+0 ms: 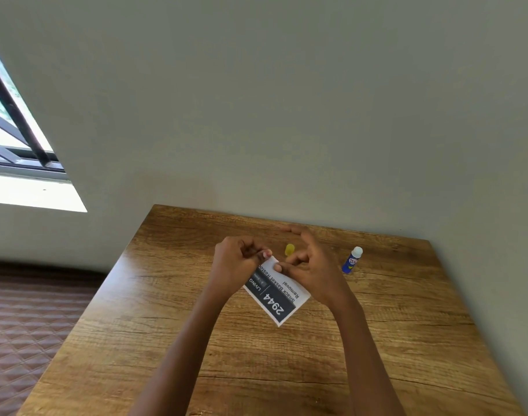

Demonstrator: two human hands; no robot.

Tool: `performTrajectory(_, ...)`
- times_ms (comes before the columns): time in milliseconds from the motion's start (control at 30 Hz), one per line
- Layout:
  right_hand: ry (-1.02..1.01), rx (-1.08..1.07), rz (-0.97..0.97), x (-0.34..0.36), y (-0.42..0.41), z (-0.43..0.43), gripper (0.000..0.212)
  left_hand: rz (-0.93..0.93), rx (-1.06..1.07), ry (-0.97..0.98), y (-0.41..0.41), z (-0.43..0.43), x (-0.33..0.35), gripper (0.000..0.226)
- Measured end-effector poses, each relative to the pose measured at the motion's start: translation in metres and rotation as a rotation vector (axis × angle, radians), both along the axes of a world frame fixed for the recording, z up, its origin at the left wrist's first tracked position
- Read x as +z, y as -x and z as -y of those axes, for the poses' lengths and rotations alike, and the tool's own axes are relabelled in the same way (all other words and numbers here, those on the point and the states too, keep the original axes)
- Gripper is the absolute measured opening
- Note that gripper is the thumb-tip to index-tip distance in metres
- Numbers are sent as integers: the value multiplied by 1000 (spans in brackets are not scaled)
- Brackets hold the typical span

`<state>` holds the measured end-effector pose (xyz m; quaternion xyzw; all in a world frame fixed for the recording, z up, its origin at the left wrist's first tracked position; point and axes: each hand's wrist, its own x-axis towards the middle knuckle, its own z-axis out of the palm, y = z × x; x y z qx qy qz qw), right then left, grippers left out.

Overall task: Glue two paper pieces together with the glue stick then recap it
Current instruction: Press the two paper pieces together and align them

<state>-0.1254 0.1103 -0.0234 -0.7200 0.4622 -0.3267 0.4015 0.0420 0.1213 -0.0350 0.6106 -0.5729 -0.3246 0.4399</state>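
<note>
A white paper with a dark printed band reading "2944" [276,297] sits just above the wooden table [391,340], near its middle. My left hand [235,262] pinches the paper's far left corner between thumb and fingers. My right hand [310,265] presses its thumb and fingertips on the paper's far edge, close beside the left hand. Whether a second sheet lies under the printed one is hidden. A small yellow cap [289,249] stands on the table just behind my hands. The blue glue stick [352,260] stands upright and uncapped to the right, its white tip showing.
The table's far edge meets a plain grey wall [286,115]. A window [13,139] with dark bars is at the left. A brown quilted surface [25,325] lies below the table's left edge.
</note>
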Motion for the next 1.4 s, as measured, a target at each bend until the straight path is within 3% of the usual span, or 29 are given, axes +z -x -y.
performTrajectory(333, -67, -54, 45, -7, 24, -8, 57, -134, 140, -15, -10, 2, -2, 9)
performTrajectory(533, -24, -115, 173, -11, 29, -8, 51, -264, 193, -30, -10, 4, -7, 5)
performTrajectory(733, 38, -281, 298, -15, 24, 1, 36, -444, 46, -170, -14, 2, -10, 8)
performTrajectory(867, 49, -251, 205, -11, 22, 5, 28, -363, -127, -265, -23, 0, -11, 14)
performTrajectory(1000, 34, -87, -26, -11, 18, 11, 31, 13, -167, -120, -11, 0, -4, 14)
performTrajectory(1100, 56, -35, -45, -12, 13, 13, 32, 171, -234, -4, 8, -1, 3, 12)
performTrajectory(1233, 63, -43, 19, -13, 10, 12, 26, 105, -180, 53, 16, -3, -1, 28)
performTrajectory(1400, -44, -100, 121, -19, 13, 7, 17, 34, -115, 37, 13, -1, -2, 9)
